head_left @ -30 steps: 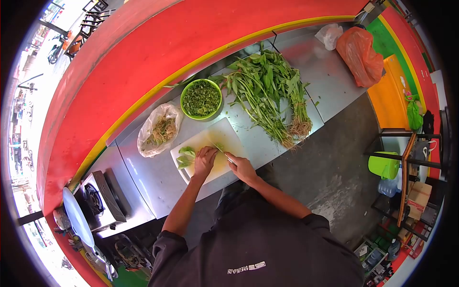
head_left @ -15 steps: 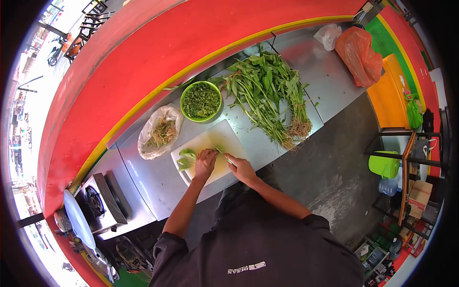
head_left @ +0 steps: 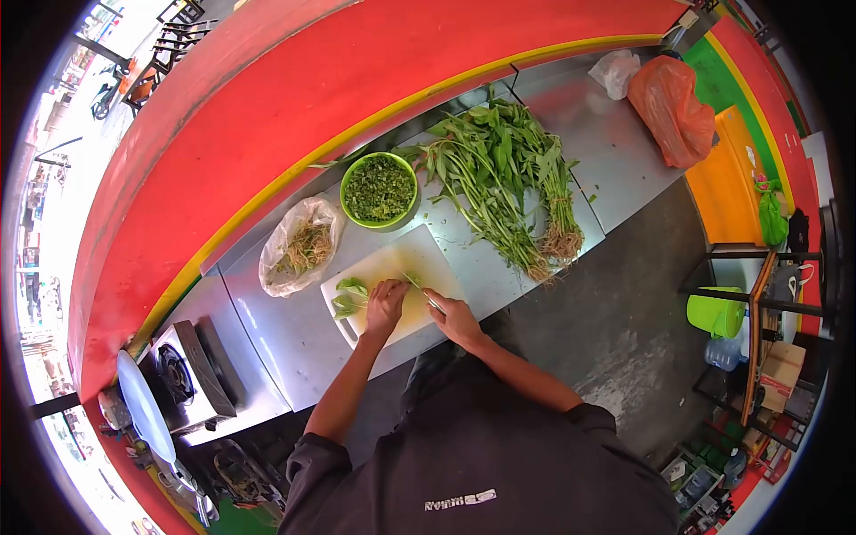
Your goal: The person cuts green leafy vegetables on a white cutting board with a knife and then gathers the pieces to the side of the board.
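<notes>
On a white cutting board (head_left: 428, 248), my left hand (head_left: 385, 304) is closed over leafy greens (head_left: 351, 287), whose leaves stick out on its left side. My right hand (head_left: 453, 319) grips a knife (head_left: 415, 283), its blade lying close to my left fingertips. A little pile of cut greens (head_left: 414, 277) lies beside the blade. Behind the board stands a green bowl (head_left: 414, 209) full of chopped greens. To its left is a clear plastic bag (head_left: 275, 280) with root ends and stem scraps inside.
Bunches of long-stemmed greens with roots (head_left: 499, 169) cover the counter behind and right of the board. Farther right sit a red plastic bag (head_left: 670, 107) and a whitish bag (head_left: 615, 73). A gas stove (head_left: 183, 374) is at the left end. A red wall (head_left: 357, 80) borders the back.
The whole view has shifted slightly. Both hands stay at the board with the greens and the knife; the blade's tilt looks a little different.
</notes>
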Demonstrator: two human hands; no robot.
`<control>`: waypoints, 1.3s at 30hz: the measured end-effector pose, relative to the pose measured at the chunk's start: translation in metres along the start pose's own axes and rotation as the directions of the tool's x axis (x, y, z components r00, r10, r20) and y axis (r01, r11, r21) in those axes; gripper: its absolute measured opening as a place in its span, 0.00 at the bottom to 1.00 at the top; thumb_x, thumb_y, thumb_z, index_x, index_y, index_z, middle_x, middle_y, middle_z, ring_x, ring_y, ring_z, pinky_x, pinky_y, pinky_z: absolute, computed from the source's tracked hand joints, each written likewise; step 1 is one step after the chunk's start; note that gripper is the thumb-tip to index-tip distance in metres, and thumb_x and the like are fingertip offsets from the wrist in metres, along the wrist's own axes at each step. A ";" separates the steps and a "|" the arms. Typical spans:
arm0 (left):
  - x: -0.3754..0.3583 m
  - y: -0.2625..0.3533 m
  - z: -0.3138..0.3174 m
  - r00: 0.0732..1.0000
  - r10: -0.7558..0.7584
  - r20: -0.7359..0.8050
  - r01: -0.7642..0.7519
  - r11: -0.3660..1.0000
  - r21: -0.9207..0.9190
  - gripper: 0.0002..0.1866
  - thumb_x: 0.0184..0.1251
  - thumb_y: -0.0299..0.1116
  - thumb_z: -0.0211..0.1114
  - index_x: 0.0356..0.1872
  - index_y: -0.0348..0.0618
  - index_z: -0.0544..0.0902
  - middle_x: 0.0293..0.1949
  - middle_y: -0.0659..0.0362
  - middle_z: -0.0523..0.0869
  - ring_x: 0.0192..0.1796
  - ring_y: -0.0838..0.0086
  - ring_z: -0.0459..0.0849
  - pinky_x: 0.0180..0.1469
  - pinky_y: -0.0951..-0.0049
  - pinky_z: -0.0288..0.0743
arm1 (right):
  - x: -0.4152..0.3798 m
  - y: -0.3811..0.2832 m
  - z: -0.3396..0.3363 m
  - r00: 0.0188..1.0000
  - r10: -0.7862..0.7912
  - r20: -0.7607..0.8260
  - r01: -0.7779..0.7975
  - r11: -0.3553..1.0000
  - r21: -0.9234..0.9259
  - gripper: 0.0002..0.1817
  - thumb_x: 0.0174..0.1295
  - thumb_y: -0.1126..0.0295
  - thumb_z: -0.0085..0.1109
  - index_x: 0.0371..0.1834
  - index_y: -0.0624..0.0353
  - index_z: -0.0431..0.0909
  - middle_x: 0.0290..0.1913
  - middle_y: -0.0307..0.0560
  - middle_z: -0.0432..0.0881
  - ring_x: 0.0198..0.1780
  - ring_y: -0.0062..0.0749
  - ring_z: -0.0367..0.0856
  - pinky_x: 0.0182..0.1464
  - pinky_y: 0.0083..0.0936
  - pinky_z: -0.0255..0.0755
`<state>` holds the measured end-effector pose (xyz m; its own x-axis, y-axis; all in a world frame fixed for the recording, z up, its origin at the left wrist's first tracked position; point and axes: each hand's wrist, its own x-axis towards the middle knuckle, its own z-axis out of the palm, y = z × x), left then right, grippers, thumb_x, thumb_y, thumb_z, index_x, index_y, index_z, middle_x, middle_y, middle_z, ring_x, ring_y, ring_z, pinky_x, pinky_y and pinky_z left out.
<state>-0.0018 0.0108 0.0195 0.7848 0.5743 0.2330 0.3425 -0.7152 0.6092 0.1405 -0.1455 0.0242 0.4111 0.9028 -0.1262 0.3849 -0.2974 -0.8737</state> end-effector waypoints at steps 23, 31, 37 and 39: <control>-0.010 -0.003 0.006 0.999 -0.026 -0.023 0.027 0.998 0.051 0.13 0.62 0.19 0.69 0.48 0.40 0.89 0.45 0.53 0.87 0.48 0.55 0.86 0.52 0.57 0.81 | 0.002 -0.001 0.001 0.996 -0.081 -0.028 0.079 0.995 -0.060 0.24 0.71 0.70 0.61 0.70 0.52 0.78 0.37 0.61 0.87 0.37 0.59 0.87 0.42 0.47 0.80; -0.005 -0.004 0.005 1.000 0.011 0.007 -0.011 0.999 0.034 0.14 0.62 0.18 0.68 0.48 0.40 0.89 0.45 0.53 0.87 0.48 0.54 0.86 0.52 0.56 0.82 | 0.005 -0.004 0.000 0.999 -0.034 -0.021 0.032 0.997 -0.066 0.21 0.71 0.68 0.62 0.67 0.54 0.80 0.38 0.63 0.87 0.38 0.61 0.87 0.41 0.46 0.80; -0.005 -0.006 0.008 0.999 0.000 -0.037 0.000 1.000 -0.016 0.14 0.63 0.20 0.67 0.49 0.45 0.89 0.46 0.57 0.87 0.48 0.57 0.86 0.52 0.56 0.80 | -0.001 0.001 0.001 1.000 -0.017 0.014 0.017 0.999 -0.030 0.22 0.72 0.67 0.62 0.69 0.53 0.79 0.36 0.65 0.86 0.36 0.61 0.86 0.41 0.48 0.79; -0.005 -0.007 0.007 1.000 0.007 -0.028 -0.007 1.000 -0.012 0.13 0.63 0.20 0.67 0.48 0.42 0.89 0.46 0.55 0.87 0.48 0.56 0.86 0.51 0.57 0.80 | 0.003 0.002 0.004 0.997 -0.070 -0.030 0.069 0.996 -0.050 0.23 0.72 0.68 0.62 0.69 0.54 0.78 0.34 0.63 0.86 0.34 0.61 0.86 0.39 0.48 0.79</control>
<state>-0.0041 0.0101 0.0089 0.7722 0.5805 0.2583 0.3310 -0.7146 0.6163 0.1392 -0.1422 0.0201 0.4076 0.9118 -0.0501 0.4529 -0.2495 -0.8560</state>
